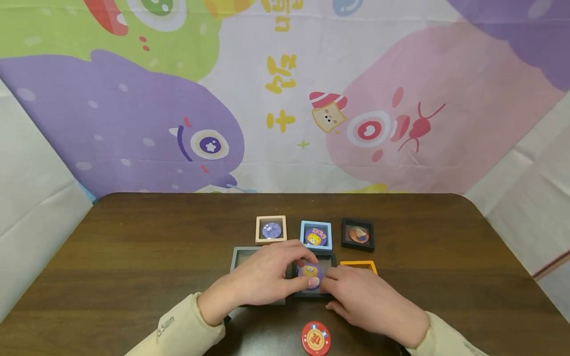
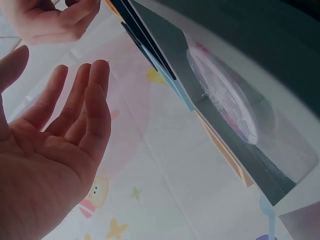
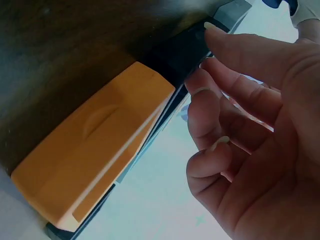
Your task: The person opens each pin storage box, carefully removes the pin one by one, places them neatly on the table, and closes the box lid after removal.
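Note:
A round purple badge (image 1: 307,272) with a bear picture lies inside a dark frame (image 1: 311,295) in the middle of the table. My left hand (image 1: 262,274) arches over it from the left, thumb and fingertips around the badge in the head view. In the left wrist view, these fingers (image 2: 100,82) are loosely bent with nothing between them. My right hand (image 1: 360,296) is at the frame's right edge, fingers bent. The right wrist view shows nothing gripped by its fingertips; contact with the frame is unclear. A grey frame (image 1: 237,254) lies partly under my left hand.
Behind are a beige frame (image 1: 271,217), a light blue frame (image 1: 330,237) and a black frame (image 1: 344,232), each holding a round badge. An orange frame (image 1: 358,263) sits past my right hand. A red round badge (image 1: 316,338) lies near the front of the wooden table (image 1: 133,247).

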A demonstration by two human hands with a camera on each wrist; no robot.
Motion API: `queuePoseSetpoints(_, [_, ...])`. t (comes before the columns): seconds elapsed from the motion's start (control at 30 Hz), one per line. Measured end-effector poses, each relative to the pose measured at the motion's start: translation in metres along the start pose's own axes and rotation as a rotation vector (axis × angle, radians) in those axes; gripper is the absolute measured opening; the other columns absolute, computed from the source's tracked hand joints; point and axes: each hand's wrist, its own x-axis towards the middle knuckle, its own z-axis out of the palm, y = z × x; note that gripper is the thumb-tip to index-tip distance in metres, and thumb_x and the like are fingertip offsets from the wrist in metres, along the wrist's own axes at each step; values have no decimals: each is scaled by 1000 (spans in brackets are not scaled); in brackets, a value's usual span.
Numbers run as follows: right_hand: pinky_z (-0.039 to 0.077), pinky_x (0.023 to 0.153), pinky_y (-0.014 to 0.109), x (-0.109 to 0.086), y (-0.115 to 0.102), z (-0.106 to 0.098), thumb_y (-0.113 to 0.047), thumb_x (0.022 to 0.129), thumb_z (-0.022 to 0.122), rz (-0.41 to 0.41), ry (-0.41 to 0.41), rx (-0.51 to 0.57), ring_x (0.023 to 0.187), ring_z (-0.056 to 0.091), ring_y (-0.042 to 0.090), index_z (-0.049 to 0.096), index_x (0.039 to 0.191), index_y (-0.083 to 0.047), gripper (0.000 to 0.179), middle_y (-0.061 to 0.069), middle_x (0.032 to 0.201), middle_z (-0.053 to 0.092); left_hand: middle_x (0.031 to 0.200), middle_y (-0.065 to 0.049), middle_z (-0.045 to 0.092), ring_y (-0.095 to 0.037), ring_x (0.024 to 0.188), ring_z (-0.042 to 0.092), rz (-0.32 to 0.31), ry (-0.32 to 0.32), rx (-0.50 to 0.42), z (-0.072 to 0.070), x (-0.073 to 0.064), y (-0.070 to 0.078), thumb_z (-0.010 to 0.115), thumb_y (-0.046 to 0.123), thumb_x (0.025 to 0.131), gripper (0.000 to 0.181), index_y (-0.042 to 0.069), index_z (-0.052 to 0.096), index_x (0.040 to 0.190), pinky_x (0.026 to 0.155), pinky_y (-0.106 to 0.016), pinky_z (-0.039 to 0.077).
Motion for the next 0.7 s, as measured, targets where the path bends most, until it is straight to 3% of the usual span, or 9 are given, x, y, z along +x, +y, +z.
queuePoseSetpoints(0.43, [46,56,27,-1,3,9,-20,82,82,16,8,-7,70,52,5,66,87,-16,18,-10,80,53,106,8,63,-8,95,61,1,13,2,1,0,-1,66,44,95,30,21,68,114,82,-26,49])
queuePoseSetpoints(0.7, [47,56,26,-4,4,1,-16,82,82,9,114,-49,66,49,3,66,86,-16,17,-10,79,50,107,7,64,-10,94,62,2,44,-17,-2,-1,-2,68,40,95,27,19,69,113,78,-25,49])
